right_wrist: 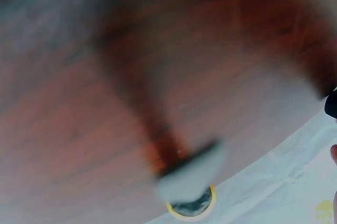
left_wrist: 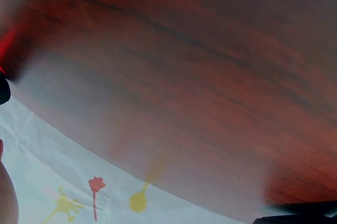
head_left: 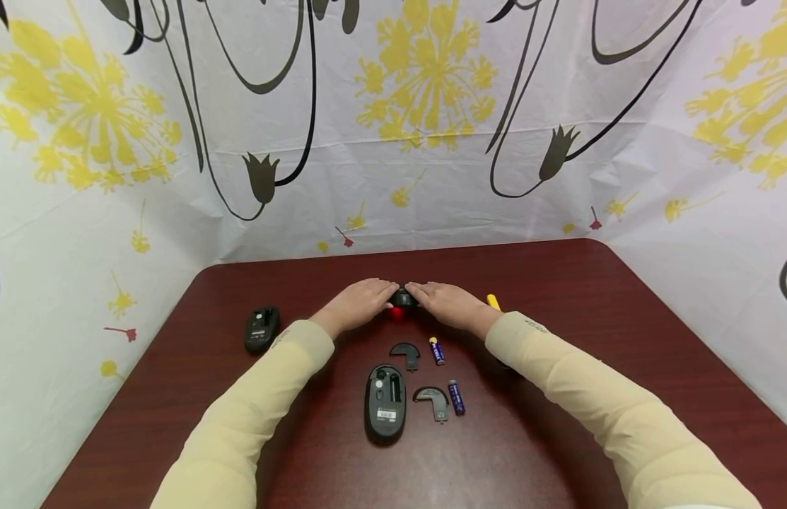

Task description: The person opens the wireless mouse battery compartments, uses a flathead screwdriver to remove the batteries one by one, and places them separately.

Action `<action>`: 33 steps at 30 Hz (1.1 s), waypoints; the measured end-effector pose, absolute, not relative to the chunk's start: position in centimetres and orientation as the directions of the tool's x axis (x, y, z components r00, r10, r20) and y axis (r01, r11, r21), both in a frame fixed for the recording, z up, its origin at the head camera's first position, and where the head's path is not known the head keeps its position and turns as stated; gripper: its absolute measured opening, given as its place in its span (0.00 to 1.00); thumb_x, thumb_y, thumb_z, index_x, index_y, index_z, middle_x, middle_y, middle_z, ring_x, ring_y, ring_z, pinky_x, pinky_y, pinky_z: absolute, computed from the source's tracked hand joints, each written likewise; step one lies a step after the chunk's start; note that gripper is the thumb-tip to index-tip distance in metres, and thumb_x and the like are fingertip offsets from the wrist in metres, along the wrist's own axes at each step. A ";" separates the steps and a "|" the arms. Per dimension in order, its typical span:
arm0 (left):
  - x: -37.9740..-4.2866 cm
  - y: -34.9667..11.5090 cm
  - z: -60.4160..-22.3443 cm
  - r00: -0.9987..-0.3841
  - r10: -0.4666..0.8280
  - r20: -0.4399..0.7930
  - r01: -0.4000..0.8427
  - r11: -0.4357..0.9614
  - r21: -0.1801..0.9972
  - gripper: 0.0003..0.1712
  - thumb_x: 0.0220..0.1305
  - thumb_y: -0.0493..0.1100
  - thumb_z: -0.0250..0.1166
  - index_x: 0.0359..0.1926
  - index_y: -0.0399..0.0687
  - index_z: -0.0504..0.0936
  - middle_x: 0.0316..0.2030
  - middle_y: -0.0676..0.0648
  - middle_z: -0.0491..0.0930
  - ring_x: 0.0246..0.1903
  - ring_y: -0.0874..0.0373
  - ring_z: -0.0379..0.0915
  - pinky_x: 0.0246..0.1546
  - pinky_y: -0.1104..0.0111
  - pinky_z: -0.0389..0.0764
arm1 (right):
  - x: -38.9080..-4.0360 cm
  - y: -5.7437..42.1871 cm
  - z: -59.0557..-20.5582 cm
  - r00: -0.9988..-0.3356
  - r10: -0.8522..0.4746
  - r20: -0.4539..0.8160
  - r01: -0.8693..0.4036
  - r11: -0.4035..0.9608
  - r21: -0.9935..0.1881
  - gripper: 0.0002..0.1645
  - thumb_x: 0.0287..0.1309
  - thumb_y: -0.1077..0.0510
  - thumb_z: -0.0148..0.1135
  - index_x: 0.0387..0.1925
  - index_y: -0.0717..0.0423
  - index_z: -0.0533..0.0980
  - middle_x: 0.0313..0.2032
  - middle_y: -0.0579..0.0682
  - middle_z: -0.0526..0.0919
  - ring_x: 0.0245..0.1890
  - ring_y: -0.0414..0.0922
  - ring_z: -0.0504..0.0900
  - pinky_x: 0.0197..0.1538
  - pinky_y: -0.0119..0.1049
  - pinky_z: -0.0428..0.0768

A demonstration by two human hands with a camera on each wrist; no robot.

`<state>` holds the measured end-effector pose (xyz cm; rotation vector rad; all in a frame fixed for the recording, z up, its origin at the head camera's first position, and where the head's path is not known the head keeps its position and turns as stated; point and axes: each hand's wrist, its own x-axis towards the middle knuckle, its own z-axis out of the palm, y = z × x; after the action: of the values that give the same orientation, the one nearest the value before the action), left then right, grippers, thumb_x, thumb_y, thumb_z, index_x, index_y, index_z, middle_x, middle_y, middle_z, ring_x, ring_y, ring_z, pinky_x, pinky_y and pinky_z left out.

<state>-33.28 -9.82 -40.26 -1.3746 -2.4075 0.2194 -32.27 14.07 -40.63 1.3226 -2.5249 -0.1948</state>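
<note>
Toward the far side of the table, my two hands hold a small black computer mouse between their fingertips. My left hand grips its left side, and my right hand its right side. Red light glows from under it onto the wood. In the left wrist view only a dark edge of the mouse shows; the right wrist view has a similar edge. Nearer lies a larger mouse, underside up with its battery slot uncovered. Two battery covers and two blue batteries lie beside it.
Another black mouse lies underside up on the left of the dark red table. A yellow-ended object shows past my right forearm, which partly hides it. Patterned white cloth hangs behind and along both sides.
</note>
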 end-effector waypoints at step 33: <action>-31.0 -9.7 -39.5 -0.692 0.616 0.376 0.721 0.611 0.327 0.20 0.68 0.50 0.41 0.56 0.47 0.64 0.50 0.50 0.68 0.47 0.62 0.66 0.50 0.67 0.69 | -30.4 13.0 -38.4 -0.660 -0.680 0.321 -0.748 0.549 -0.374 0.20 0.63 0.61 0.44 0.57 0.52 0.60 0.49 0.46 0.70 0.47 0.37 0.71 0.49 0.36 0.73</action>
<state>-31.04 -9.71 -39.49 -1.1015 -2.6110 -0.6790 -30.42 12.98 -38.38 1.2243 -2.6406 0.7382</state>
